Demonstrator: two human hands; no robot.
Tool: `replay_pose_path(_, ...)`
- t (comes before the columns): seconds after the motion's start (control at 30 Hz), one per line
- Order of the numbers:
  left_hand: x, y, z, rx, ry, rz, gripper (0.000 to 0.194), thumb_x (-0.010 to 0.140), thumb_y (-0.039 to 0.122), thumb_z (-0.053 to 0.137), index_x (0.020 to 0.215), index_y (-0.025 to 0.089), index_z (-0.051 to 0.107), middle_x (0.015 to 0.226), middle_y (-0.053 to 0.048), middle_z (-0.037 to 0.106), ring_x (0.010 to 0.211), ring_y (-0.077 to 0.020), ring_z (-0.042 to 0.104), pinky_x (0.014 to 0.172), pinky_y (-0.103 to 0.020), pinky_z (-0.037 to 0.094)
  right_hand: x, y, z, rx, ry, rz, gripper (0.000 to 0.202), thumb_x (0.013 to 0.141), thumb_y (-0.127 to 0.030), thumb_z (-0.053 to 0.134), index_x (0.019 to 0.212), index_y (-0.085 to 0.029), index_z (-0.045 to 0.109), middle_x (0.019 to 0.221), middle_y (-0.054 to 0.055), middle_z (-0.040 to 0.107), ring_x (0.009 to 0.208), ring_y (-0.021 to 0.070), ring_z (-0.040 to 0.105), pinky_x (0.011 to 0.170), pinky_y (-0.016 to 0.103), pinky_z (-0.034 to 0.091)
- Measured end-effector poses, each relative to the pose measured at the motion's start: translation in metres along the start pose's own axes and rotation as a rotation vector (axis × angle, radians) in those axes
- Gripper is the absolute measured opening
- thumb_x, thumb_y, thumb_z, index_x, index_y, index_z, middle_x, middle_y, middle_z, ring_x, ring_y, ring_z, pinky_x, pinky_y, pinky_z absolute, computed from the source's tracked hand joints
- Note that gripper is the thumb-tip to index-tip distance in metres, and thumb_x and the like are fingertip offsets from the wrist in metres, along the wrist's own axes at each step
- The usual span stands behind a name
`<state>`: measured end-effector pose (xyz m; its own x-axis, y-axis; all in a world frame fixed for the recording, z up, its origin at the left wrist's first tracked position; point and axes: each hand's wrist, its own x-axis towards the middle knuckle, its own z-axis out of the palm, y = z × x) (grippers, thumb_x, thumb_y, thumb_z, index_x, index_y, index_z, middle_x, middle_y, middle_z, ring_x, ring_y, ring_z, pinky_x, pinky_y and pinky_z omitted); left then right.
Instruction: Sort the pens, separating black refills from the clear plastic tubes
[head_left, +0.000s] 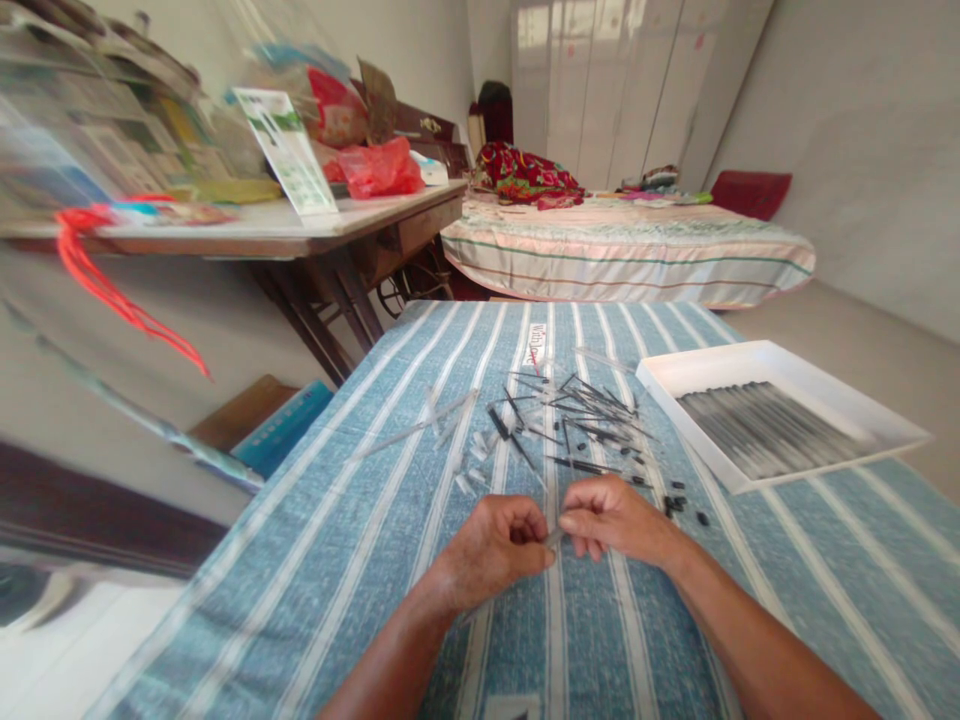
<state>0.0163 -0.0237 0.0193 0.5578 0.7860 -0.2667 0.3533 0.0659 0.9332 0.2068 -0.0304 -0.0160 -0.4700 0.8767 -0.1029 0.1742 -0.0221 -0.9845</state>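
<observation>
two hands meet at the lower centre of the head view, over the striped counter [360, 560]. the left hand [499, 545] pinches a slim clear tube [553, 538] between thumb and fingers; the right hand [619, 520] closes its fingertips at the upper end, any smaller part there hidden. the tube's long axis slants from lower left to upper right, its end between both hands, neither clearly nearer. dark rods [592, 400] lie beyond them, a white tray [705, 375] at right. the cloth label [537, 342] reads "with love".
</observation>
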Motion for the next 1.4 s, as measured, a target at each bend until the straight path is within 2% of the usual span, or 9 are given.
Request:
replay_pose_path(0.17, 0.000, -0.001, 0.004, 0.224, 0.050, 0.104, 0.007, 0.064, 0.012, 0.054, 0.061, 0.015, 0.049, 0.051, 0.008, 0.038, 0.048, -0.0056, 0.033, 0.046, -0.018, 0.026, 0.002, 0.005, 0.001, 0.054, -0.001, 0.054, 0.036, 0.076, -0.046, 0.056, 0.060, -0.014, 0.049, 0.046, -0.003, 0.056, 0.034, 0.0051, 0.046, 0.035, 0.014, 0.031)
replay_pose_path(0.37, -0.001, -0.006, 0.012, 0.696, 0.207, 0.368, 0.006, 0.072, 0.013, 0.049, 0.067, 0.016, 0.051, 0.065, 0.001, 0.051, 0.063, -0.0116, 0.046, 0.059, -0.023, 0.032, 0.004, 0.007, 0.000, 0.096, 0.057, 0.121, 0.041, 0.074, -0.051, 0.055, 0.055, -0.016, 0.045, 0.041, -0.004, 0.056, 0.028, 0.0048, 0.043, 0.030, 0.014, 0.027)
replay_pose_path(0.47, -0.002, -0.007, 0.015, 0.799, 0.238, 0.409, 0.008, 0.076, 0.016, 0.046, 0.071, 0.017, 0.052, 0.071, -0.002, 0.054, 0.069, -0.0140, 0.048, 0.063, -0.024, 0.033, 0.004, 0.006, 0.000, 0.115, 0.089, 0.154, 0.043, 0.074, -0.053, 0.053, 0.054, -0.016, 0.044, 0.039, -0.004, 0.055, 0.026, 0.0047, 0.041, 0.029, 0.014, 0.025)
replay_pose_path(0.53, -0.003, -0.006, 0.012, 0.801, 0.234, 0.360, 0.006, 0.076, 0.022, 0.051, 0.073, 0.017, 0.053, 0.072, -0.002, 0.055, 0.069, -0.0145, 0.049, 0.063, -0.024, 0.034, 0.004, 0.004, 0.000, 0.135, 0.111, 0.156, 0.043, 0.074, -0.053, 0.053, 0.054, -0.016, 0.043, 0.038, -0.004, 0.054, 0.026, 0.0045, 0.039, 0.029, 0.015, 0.025)
replay_pose_path(0.63, -0.002, -0.002, 0.003, 0.747, 0.182, 0.243, 0.016, 0.076, 0.032, 0.053, 0.074, 0.016, 0.057, 0.068, -0.001, 0.055, 0.063, -0.0136, 0.049, 0.058, -0.023, 0.033, 0.003, 0.001, -0.003, 0.150, 0.158, 0.122, 0.041, 0.075, -0.050, 0.054, 0.054, -0.016, 0.045, 0.039, -0.004, 0.055, 0.027, 0.0043, 0.040, 0.030, 0.015, 0.026)
replay_pose_path(0.73, -0.002, 0.000, -0.007, 0.675, 0.084, 0.213, 0.022, 0.080, 0.029, 0.045, 0.071, 0.016, 0.061, 0.064, 0.000, 0.055, 0.059, -0.0114, 0.048, 0.055, -0.022, 0.032, 0.002, 0.000, -0.006, 0.139, 0.196, 0.098, 0.039, 0.075, -0.048, 0.055, 0.054, -0.015, 0.046, 0.041, -0.004, 0.056, 0.028, 0.0043, 0.041, 0.032, 0.015, 0.028)
replay_pose_path(0.83, -0.003, 0.002, -0.011, 0.601, 0.033, 0.210, 0.022, 0.079, 0.022, 0.044, 0.065, 0.015, 0.060, 0.060, 0.002, 0.052, 0.056, -0.0096, 0.047, 0.053, -0.020, 0.031, 0.001, 0.000, -0.008, 0.134, 0.208, 0.108, 0.039, 0.074, -0.046, 0.055, 0.053, -0.016, 0.045, 0.040, -0.004, 0.055, 0.027, 0.0043, 0.039, 0.031, 0.016, 0.027)
replay_pose_path(1.23, -0.002, 0.002, -0.002, 0.636, 0.128, 0.316, 0.017, 0.075, 0.020, 0.050, 0.059, 0.015, 0.055, 0.057, 0.002, 0.052, 0.055, -0.0094, 0.046, 0.053, -0.020, 0.032, 0.003, 0.004, -0.011, 0.182, 0.208, 0.142, 0.035, 0.072, -0.043, 0.058, 0.054, -0.016, 0.045, 0.039, -0.004, 0.056, 0.026, 0.0045, 0.040, 0.029, 0.015, 0.027)
replay_pose_path(1.4, -0.003, 0.001, 0.000, 0.633, 0.150, 0.311, 0.017, 0.076, 0.021, 0.050, 0.061, 0.015, 0.055, 0.059, 0.001, 0.052, 0.057, -0.0096, 0.047, 0.055, -0.020, 0.032, 0.001, 0.003, -0.012, 0.195, 0.222, 0.130, 0.037, 0.073, -0.044, 0.058, 0.053, -0.016, 0.044, 0.039, -0.003, 0.055, 0.026, 0.0046, 0.039, 0.029, 0.015, 0.026)
